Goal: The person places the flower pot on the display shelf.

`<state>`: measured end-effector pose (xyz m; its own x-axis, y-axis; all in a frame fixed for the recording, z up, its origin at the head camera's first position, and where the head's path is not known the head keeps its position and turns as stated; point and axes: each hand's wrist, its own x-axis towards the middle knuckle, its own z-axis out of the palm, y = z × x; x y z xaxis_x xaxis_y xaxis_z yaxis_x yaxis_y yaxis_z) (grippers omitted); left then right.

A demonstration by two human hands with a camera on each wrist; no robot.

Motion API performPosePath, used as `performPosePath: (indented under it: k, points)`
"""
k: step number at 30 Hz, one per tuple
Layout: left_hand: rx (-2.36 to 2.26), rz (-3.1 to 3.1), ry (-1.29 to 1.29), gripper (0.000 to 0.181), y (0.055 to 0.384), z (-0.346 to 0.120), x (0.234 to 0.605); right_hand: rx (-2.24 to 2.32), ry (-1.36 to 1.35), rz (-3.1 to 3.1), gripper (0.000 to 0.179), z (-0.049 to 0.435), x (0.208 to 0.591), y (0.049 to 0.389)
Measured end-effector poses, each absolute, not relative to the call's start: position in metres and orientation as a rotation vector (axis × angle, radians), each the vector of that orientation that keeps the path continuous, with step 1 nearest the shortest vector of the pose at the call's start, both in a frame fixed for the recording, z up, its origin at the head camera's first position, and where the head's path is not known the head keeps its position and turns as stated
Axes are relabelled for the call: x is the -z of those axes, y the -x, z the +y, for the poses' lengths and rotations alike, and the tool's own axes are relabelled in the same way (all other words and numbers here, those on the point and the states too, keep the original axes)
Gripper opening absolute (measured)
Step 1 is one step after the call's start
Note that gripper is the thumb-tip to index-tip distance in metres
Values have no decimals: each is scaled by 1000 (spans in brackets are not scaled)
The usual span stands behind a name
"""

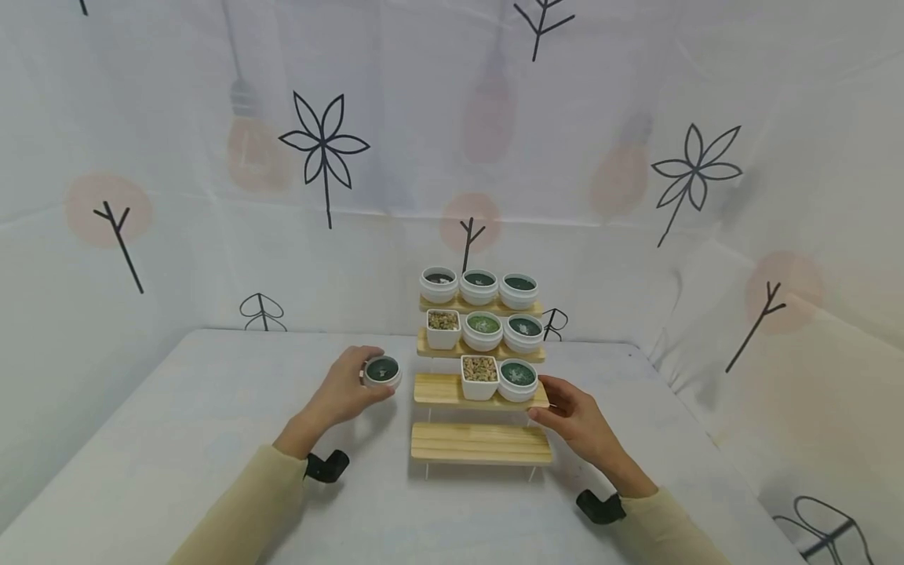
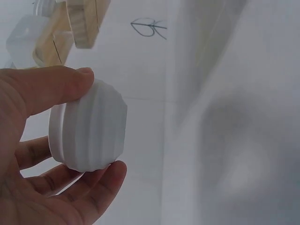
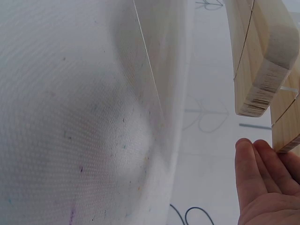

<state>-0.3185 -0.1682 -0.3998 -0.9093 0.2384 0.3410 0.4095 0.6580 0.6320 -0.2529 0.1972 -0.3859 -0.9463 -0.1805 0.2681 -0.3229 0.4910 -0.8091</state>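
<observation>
My left hand [image 1: 351, 384] holds a small round white pot [image 2: 89, 131] with ribbed sides, thumb on one side and fingers round the other. Dark green filling shows in its top in the head view. It is held just left of a tiered wooden stand [image 1: 480, 443]. At the stand's right end is my right hand [image 1: 581, 420], thumb at the front edge of the second tier from the bottom. Its fingers [image 3: 248, 164] look straight in the right wrist view, tips by the wood. That tier carries a square white pot [image 1: 480, 380] of tan granules and a round green-filled pot [image 1: 518, 380].
The tier above holds a square granule pot [image 1: 442, 329] and two round pots, one with lighter green filling [image 1: 483, 330]. On the top tier stand three round pots, including a dark-filled one [image 1: 439, 285]. A white cloth [image 1: 176, 486] covers the table; a printed curtain [image 1: 395, 173] hangs behind.
</observation>
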Motion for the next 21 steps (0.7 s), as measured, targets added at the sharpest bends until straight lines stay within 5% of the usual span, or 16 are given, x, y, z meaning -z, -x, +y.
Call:
performPosePath:
  k: [21]
  points:
    - [1143,-2508,724,60,296,-153,378,-1450,-432,-2588,60,197,388,253]
